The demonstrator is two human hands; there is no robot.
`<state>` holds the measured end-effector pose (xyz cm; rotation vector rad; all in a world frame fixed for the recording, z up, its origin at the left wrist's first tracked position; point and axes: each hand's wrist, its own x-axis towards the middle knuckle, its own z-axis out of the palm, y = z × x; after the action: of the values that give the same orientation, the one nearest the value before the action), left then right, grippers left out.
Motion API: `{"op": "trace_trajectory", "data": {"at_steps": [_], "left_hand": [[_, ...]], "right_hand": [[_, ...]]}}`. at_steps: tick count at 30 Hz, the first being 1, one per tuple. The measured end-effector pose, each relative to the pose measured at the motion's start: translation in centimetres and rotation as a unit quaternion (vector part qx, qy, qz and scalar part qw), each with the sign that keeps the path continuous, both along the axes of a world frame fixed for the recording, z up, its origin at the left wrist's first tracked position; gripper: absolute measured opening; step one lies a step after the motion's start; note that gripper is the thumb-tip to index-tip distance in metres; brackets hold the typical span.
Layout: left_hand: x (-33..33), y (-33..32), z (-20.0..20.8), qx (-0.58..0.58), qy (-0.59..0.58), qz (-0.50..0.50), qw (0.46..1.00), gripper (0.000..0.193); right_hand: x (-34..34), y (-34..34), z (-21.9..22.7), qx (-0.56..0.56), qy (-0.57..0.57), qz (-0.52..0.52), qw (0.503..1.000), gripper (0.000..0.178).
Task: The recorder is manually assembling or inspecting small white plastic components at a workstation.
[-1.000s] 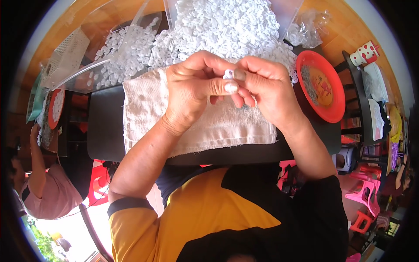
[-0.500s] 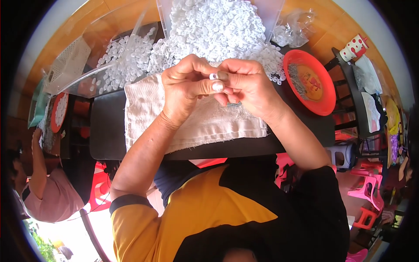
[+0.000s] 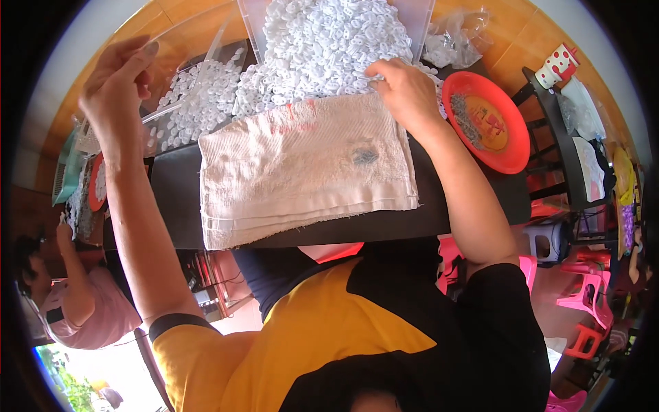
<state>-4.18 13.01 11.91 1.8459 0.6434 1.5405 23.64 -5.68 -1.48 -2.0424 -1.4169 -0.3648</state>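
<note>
Hands: well apart; left hand (image 3: 118, 89) up at far left, right hand (image 3: 410, 99) at the far right corner of the towel.
Left-hand fingers: curled, thumb alongside the forefinger; whether a piece is held, cannot tell.
Right-hand fingers: bent, tips at the near right edge of the main heap; whether pinched on a piece, cannot tell.
Main heap of small white rounded pieces with holes (image 3: 329, 51): beyond the towel, ahead and to the left of the right hand, to the right of the left hand. Right hand clearly nearer. Heap runs away from the body; single pieces lie at mixed angles, no common long axis.
Smaller spread of white pieces (image 3: 199, 93): left of the main heap, just right of the left hand, seen partly through clear plastic.
Clear plastic bin (image 3: 421, 31): walls either side of the main heap, which spills toward the towel.
Folded cream cloth towel (image 3: 274, 172): below and between the hands, small grey patch (image 3: 365, 156) toward its right side.
Round red dish (image 3: 518, 147): right of the right forearm, fine grey bits (image 3: 465, 120) along its left side.
Black table (image 3: 177, 199): under towel and dish.
</note>
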Motion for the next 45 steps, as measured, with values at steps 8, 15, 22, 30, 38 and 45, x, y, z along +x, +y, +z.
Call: {"op": "trace_trajectory", "data": {"at_steps": [8, 15, 22, 30, 38, 45], "left_hand": [[4.2, -5.5, -4.1, 0.115, 0.018, -0.053, 0.992, 0.013], [11.2, -4.9, -11.5, -0.012, 0.235, -0.191, 0.953, 0.014], [13.3, -6.5, -11.1, -0.268, 0.191, -0.335, 0.883, 0.016], [11.0, -7.1, -10.6, -0.527, 0.1, -0.414, 0.735, 0.015], [7.4, -6.2, -13.2, -0.387, 0.193, -0.316, 0.845, 0.016], [7.3, -6.6, -15.1, -0.057, 0.315, -0.248, 0.914, 0.014]], "right_hand": [[-0.6, 1.0, -1.0, -0.098, -0.105, -0.028, 0.989, 0.022], [-0.4, 1.1, -1.4, -0.074, -0.134, -0.014, 0.988, 0.019], [-0.5, -0.6, 0.4, 0.071, 0.107, 0.14, 0.982, 0.009], [-3.1, -0.9, 0.9, 0.14, 0.284, 0.259, 0.912, 0.009], [-4.0, -1.9, 1.1, -0.112, 0.02, 0.224, 0.968, 0.005], [-4.9, -1.5, 0.5, -0.152, -0.078, 0.21, 0.963, 0.002]]}}
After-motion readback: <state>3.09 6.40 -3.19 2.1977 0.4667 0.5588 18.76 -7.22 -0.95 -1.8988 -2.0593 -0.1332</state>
